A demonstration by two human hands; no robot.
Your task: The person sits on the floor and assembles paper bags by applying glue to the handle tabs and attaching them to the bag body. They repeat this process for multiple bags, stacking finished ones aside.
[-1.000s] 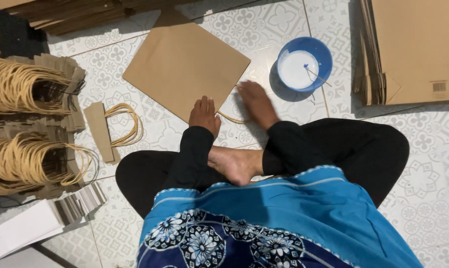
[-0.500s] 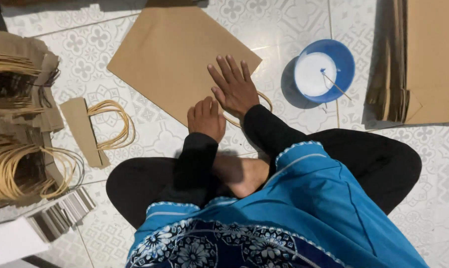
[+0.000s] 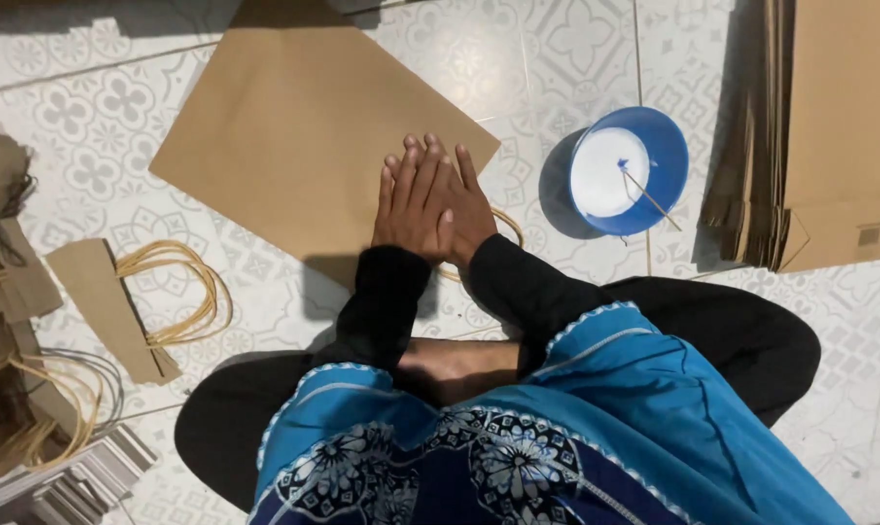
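Hands flat, left hand (image 3: 408, 199) beside right hand (image 3: 462, 204), fingers together, pressing brown paper bag (image 3: 304, 136); I'd press evenly along that edge.

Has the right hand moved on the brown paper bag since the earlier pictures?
Yes. The right hand slid left, away from the blue bowl, beside the left hand on the bag.

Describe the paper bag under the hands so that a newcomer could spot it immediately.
On the patterned tile floor, look just ahead of the left hand and right hand. The flat brown paper bag lies alone there, unlike the stacked bags at right.
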